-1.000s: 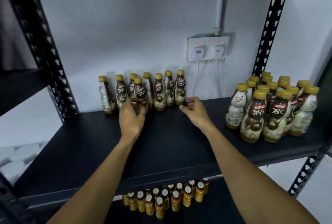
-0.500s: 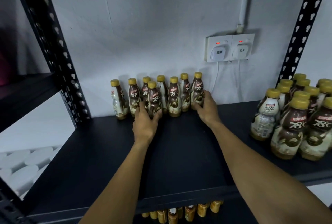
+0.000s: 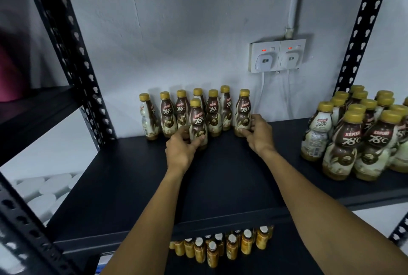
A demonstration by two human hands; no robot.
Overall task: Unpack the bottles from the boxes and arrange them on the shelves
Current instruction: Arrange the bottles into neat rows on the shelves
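Through the head camera, the left hand (image 3: 180,150) is curling round the base of the front bottle (image 3: 197,124), which is standing just ahead of the back row (image 3: 167,113) on the shelf (image 3: 220,186). The right hand (image 3: 257,134), spread and free of the bottles a second ago, is now pinching the lower half of the end bottle (image 3: 242,113) at the row's right. Both bottles are standing upright near the wall (image 3: 176,42). This is looking like straightening the row, not unpacking; no boxes are showing. A larger cluster (image 3: 353,137) is standing well apart on the right.
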